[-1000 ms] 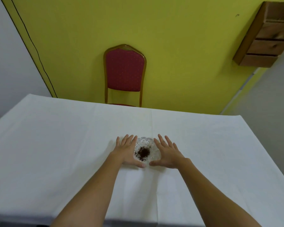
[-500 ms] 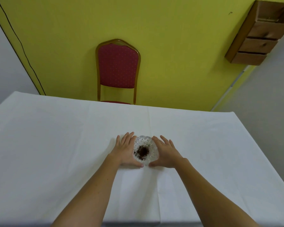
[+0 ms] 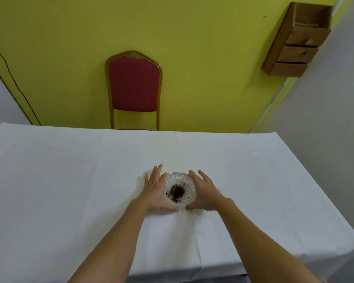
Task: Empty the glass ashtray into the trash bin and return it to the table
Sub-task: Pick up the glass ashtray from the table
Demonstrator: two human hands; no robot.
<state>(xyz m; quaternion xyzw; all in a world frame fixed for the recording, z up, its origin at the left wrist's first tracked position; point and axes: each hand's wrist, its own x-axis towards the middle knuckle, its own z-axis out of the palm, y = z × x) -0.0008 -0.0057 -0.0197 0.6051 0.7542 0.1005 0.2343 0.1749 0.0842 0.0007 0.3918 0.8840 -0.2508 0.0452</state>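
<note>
A smooth white cloth with faint fold creases covers the worktop (image 3: 70,180). The left hand (image 3: 154,193) lies flat against the left side of the glass ashtray (image 3: 180,190), fingers (image 3: 156,172) spread and straight. The ashtray, round, clear, with a scalloped cut rim, sits mid-worktop holding a dark crumbly heap. The right hand (image 3: 205,194) cups its right side, fingers loosely curved. Neither hand has closed around it.

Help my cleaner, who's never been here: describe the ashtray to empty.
On the white table, opposite the red chair, the ashtray sits between the left hand and right hand. It's clear cut glass with dark ash in the middle.
</note>
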